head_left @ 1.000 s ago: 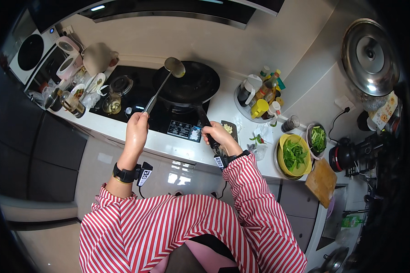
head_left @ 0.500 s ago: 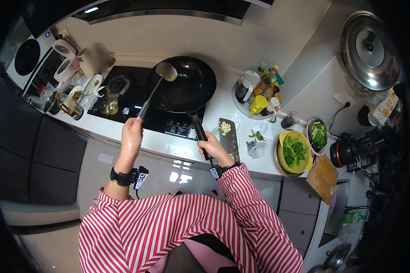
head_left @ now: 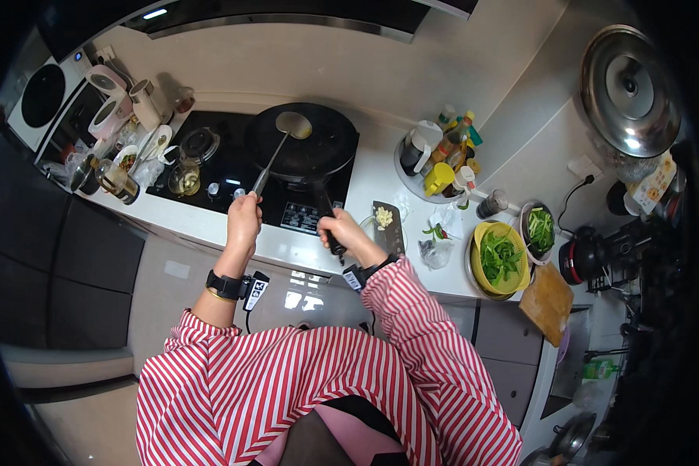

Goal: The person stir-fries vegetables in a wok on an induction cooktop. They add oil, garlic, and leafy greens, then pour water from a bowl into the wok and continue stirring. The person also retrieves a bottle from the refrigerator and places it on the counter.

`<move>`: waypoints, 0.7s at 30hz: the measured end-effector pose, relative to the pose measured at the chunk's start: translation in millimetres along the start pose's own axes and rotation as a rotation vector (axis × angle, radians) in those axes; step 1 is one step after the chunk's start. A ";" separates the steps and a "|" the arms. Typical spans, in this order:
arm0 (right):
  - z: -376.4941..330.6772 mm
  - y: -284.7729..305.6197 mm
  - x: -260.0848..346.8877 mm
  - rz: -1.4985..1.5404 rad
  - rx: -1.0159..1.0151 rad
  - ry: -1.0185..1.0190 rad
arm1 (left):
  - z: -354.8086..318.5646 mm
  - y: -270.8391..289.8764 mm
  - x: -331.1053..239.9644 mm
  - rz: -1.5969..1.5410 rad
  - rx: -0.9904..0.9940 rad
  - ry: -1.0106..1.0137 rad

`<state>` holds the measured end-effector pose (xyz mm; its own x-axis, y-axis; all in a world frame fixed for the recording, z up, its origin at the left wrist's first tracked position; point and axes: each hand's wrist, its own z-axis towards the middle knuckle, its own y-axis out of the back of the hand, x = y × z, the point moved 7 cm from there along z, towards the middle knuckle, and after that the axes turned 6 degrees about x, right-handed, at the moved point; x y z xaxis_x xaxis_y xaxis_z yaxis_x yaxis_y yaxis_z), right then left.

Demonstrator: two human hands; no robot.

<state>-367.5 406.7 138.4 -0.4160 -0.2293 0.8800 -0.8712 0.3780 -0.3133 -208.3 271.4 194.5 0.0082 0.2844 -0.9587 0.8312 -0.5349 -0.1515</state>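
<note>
My left hand is closed round the handle of a long metal ladle. The ladle's bowl hangs over the inside of a black wok; whether it touches the wok is hard to tell. My right hand grips the wok's black handle. The wok is on the black cooktop, and its inside looks dark and shiny. Right of my right hand, a cleaver lies on the white counter with chopped pale pieces, probably garlic, on its blade.
A round tray of bottles and jugs stands right of the cooktop. Farther right are a yellow basket of green leaves, a bowl of cut greens and a wooden board. Left stand an oil bottle and glass jars.
The wok has shifted left and its tilt has changed. My right hand has gone left and slightly away from me with the handle. My left hand and the ladle have moved right.
</note>
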 end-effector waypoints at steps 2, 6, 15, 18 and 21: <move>5.8 -11.1 -12.3 -0.030 -0.030 -0.002 | 6.9 -0.3 12.9 -0.027 0.001 0.033; 18.5 -28.4 -38.4 -0.016 -0.110 0.034 | 17.7 1.0 34.9 -0.011 -0.008 0.048; 19.2 -30.0 -55.5 -0.032 0.101 -0.015 | 32.7 -4.0 66.9 -0.033 0.013 0.071; -33.8 36.1 -40.6 -0.508 -0.304 0.238 | 35.9 -6.8 70.8 0.014 0.035 0.068; -112.0 121.1 -31.1 -0.933 -0.711 0.366 | 38.9 -6.0 73.1 0.093 0.038 0.083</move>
<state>-430.9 560.1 113.1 0.4876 -0.4516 0.7472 -0.4127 0.6350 0.6531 -234.4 264.4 115.9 0.1320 0.2961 -0.9460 0.8030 -0.5914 -0.0731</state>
